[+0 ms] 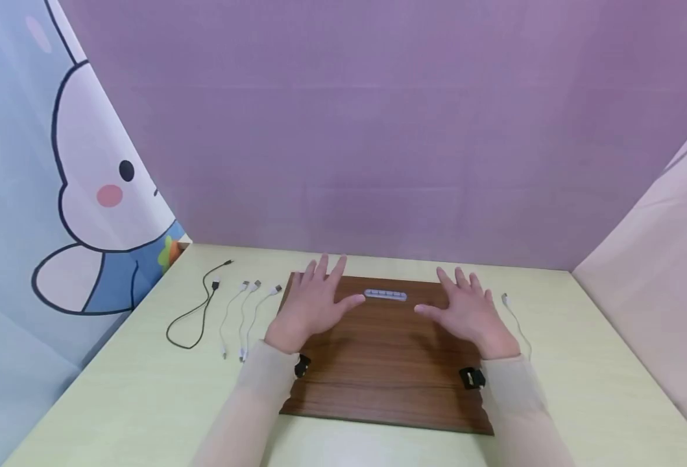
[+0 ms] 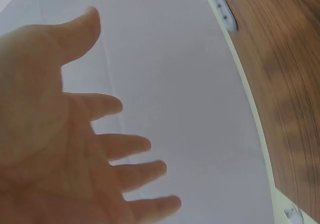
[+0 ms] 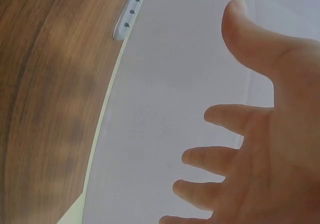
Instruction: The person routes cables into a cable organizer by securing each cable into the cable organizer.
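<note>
Both hands are held out over a dark wood-grain board (image 1: 378, 370), fingers spread and nothing in them. My left hand (image 1: 313, 305) is over the board's left side, and my right hand (image 1: 471, 311) over its right side. Between them, near the board's far edge, lies a light grey strip with a row of slots (image 1: 385, 295), like a cable holder. The left wrist view shows the left palm (image 2: 45, 139) with the thumb apart from the fingers. In the right wrist view the right palm (image 3: 290, 149) faces the camera, beside the end of the slotted strip (image 3: 131, 14).
Left of the board lie a black cable (image 1: 205, 305) and several short white cables (image 1: 253, 318) with plugs. Another white cable (image 1: 517, 323) lies to the right. The pale table (image 1: 588, 363) is bounded by a purple curtain (image 1: 378, 162) behind and printed cloths at the sides.
</note>
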Demonstrator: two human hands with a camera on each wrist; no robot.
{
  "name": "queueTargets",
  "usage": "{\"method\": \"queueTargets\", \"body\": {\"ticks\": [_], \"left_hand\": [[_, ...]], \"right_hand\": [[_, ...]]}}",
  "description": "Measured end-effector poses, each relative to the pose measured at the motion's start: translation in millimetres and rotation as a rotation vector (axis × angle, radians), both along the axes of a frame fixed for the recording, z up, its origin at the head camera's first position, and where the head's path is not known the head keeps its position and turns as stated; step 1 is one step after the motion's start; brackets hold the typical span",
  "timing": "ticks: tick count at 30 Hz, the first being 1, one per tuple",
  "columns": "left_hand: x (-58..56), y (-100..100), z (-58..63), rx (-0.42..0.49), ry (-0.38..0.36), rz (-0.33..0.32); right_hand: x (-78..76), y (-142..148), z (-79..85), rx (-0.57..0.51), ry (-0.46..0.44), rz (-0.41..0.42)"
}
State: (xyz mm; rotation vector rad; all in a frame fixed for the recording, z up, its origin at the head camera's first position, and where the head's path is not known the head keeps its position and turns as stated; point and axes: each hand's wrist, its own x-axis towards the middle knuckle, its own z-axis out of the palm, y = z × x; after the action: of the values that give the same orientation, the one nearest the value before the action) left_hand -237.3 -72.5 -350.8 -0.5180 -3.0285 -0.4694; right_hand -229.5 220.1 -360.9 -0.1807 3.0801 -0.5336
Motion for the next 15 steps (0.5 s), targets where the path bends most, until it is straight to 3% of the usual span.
{"method": "queueTargets", "body": {"ticks": [4,15], "left_hand": [[1.3,5.3,0.8,0.043,0.026,-0.054],[7.5,25.4,-6.0,0.067,-0.021,-0.123]], "right_hand": [[-2.3,6.1,0.6,-0.006,0.003,0.006],[-2.0,24.0,3.0,-0.082,-0.002,-0.006]]}}
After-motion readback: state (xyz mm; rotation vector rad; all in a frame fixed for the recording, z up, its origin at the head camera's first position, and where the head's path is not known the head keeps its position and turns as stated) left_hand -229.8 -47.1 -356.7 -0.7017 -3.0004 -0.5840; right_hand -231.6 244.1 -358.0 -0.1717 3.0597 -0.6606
